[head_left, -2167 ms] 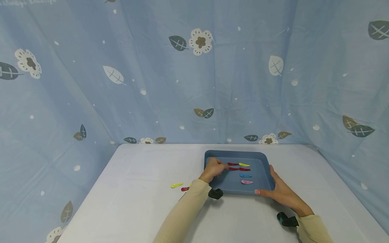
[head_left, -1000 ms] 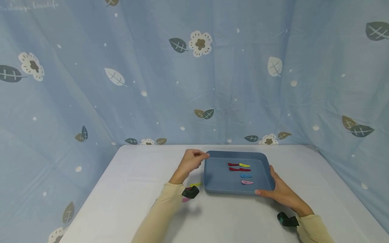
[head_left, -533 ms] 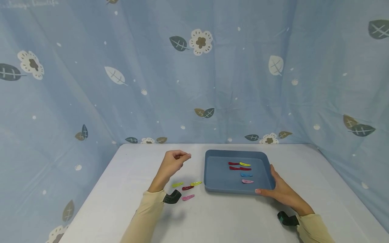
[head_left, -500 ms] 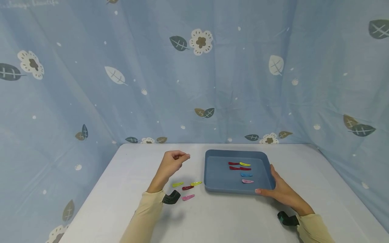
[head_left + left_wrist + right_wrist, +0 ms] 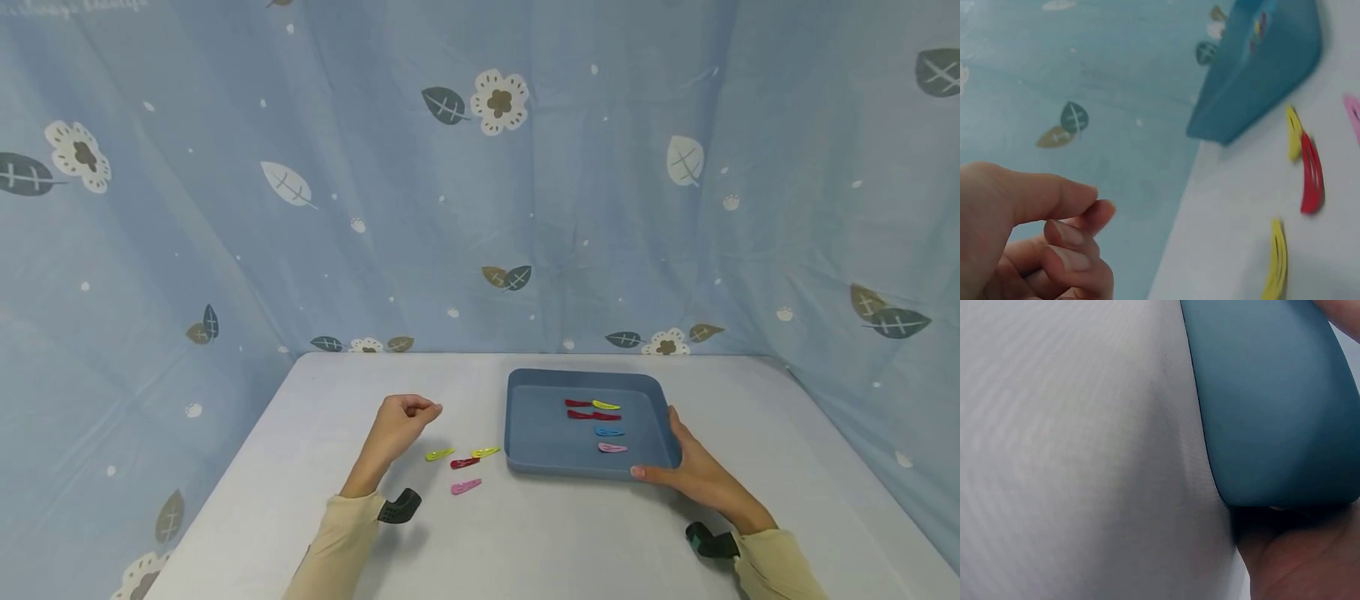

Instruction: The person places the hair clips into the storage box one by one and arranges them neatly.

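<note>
My left hand (image 5: 398,427) hovers above the table, left of several snap hair clips. In the left wrist view its thumb and index fingertips meet with nothing visible between them, and the other fingers are curled. On the table lie a yellow hair clip (image 5: 439,455), a second yellow clip (image 5: 486,452) touching a red clip (image 5: 465,463), and a pink clip (image 5: 466,487). My right hand (image 5: 697,471) grips the near right corner of a blue tray (image 5: 547,454), thumb against its front wall, fingers along its right side.
Inside the tray, a red clip (image 5: 577,403) and a yellow clip (image 5: 606,405) form the far row. Two red clips (image 5: 580,414) lie end to end below, then a blue clip (image 5: 610,432) and a pink clip (image 5: 612,448). A patterned curtain (image 5: 600,233) hangs behind the table.
My left hand has left the red clips in the tray and moved left over the table, then lower towards the loose clips. The right hand and the tray have stayed put.
</note>
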The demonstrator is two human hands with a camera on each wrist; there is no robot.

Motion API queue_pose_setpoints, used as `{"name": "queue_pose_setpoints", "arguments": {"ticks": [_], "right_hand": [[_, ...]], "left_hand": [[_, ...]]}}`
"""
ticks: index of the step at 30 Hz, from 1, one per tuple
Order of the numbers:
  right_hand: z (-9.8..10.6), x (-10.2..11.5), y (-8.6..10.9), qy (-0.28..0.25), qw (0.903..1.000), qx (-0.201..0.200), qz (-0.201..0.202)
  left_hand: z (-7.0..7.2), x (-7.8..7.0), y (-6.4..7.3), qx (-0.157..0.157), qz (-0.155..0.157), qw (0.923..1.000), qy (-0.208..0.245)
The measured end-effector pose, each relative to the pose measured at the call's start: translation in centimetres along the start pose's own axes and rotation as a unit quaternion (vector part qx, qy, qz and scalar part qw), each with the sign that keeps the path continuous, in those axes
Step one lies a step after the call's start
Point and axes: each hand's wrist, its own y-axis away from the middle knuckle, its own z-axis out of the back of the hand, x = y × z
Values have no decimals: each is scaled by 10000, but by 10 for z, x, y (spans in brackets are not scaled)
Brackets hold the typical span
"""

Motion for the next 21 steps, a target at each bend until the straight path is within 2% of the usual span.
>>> {"name": "queue_pose_setpoints", "arguments": {"ticks": [7, 12, 21], "right_hand": [[0, 1, 0, 6, 10000, 11, -10], [0, 1, 0, 53, 10000, 11, -4], [1, 3, 1, 50, 10000, -8, -13]], "left_hand": [[4, 13, -1, 15, -142, 9986, -504], [6, 20, -2, 152, 84, 9963, -841], [10, 28, 0, 584, 517, 9887, -1277]]}}
